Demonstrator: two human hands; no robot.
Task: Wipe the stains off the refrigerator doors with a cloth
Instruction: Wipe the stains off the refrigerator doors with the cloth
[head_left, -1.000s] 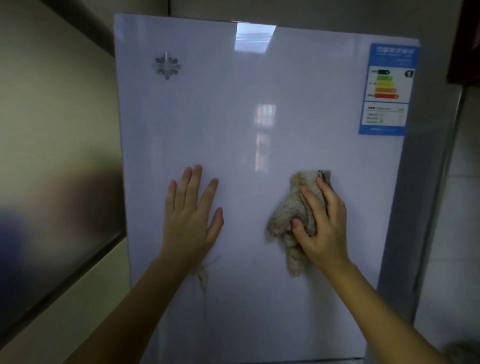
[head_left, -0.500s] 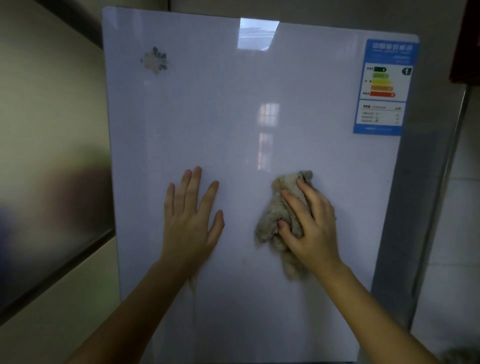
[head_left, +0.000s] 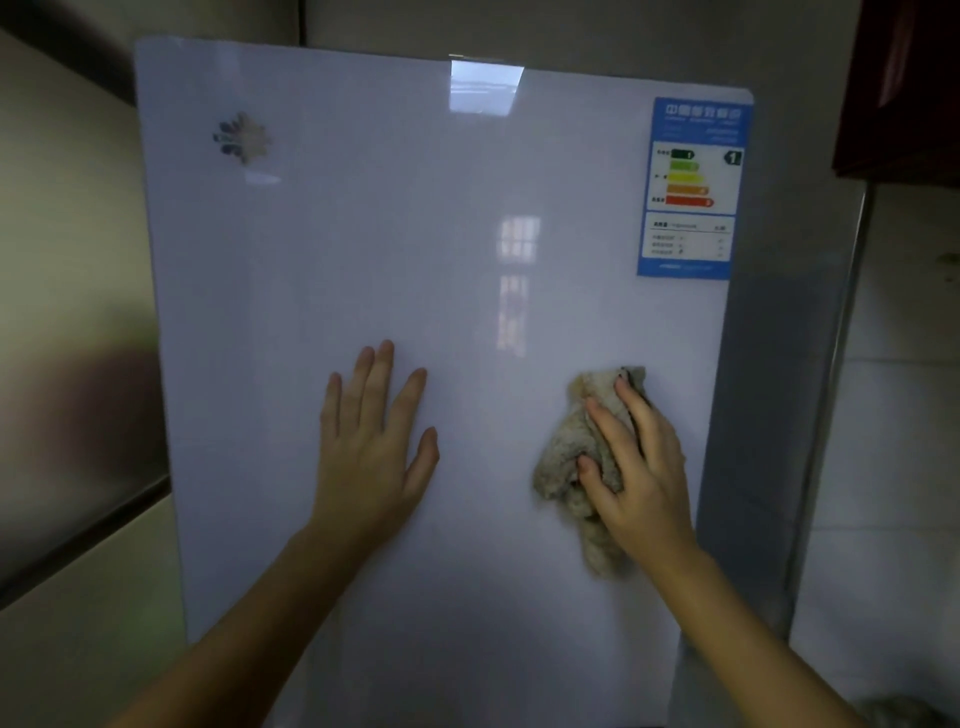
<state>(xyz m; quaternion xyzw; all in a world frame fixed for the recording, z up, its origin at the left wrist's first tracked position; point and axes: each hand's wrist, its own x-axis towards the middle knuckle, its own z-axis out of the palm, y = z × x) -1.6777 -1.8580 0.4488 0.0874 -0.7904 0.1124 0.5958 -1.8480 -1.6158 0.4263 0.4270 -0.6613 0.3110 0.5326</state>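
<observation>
With the left hand spread flat and empty on the refrigerator door, the right hand presses a bunched cloth at mid-height near the right edge; no clear stains show, so wiping seems midway.

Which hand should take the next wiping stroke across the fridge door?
Right, most likely. The right hand already presses the cloth against the refrigerator door. The left hand lies flat and empty on the door, apparently bracing it.
</observation>
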